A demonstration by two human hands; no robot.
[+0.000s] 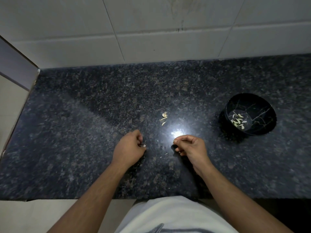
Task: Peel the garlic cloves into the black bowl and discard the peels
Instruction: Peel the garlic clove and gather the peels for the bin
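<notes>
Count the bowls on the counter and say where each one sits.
1. The black bowl sits on the counter at the far right, beyond the right hand, with peeled garlic cloves inside. No other bowl shows.

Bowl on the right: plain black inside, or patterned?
Patterned: the black bowl shows thin pale crack-like veins inside, like marble. Head view, the only one, shows it.

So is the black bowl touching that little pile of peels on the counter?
Apart. The head view shows bare counter between the black bowl and the peels.
</notes>
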